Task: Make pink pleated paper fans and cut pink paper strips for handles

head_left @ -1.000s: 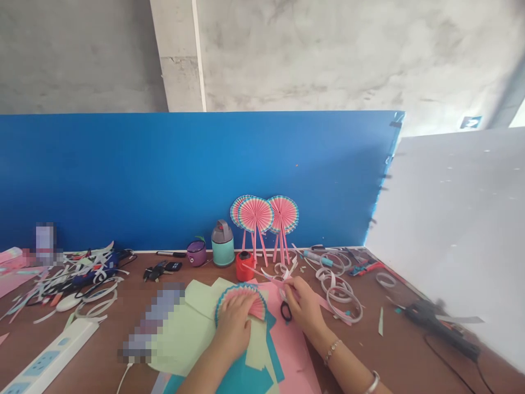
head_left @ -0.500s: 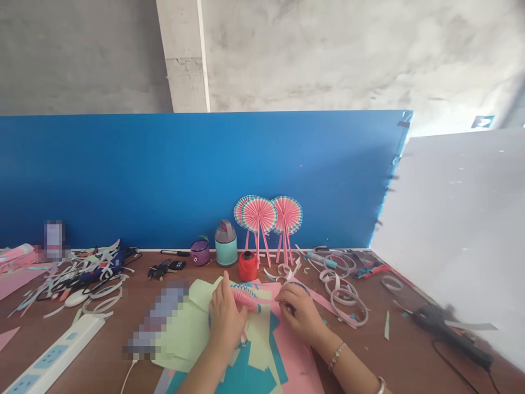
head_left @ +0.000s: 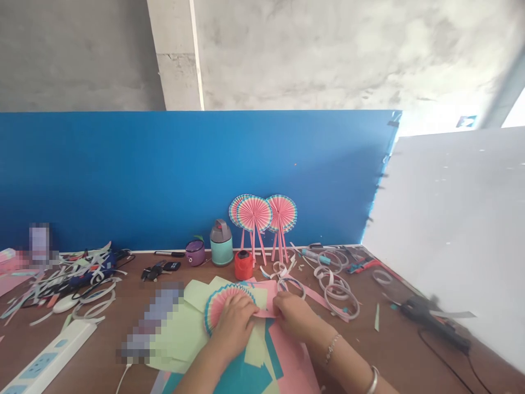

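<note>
The paper fan [head_left: 216,305] lies near, on the green paper [head_left: 176,328], beneath the left hand [head_left: 237,318], whose fingers sit close together. A pink strip [head_left: 267,312] runs left to right towards the right hand [head_left: 294,313], fingers curled; whether either pinches, I can't tell.

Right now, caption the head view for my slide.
Left hand over a pleated paper fan, right hand at pink paper, more fans standing behind.
</note>
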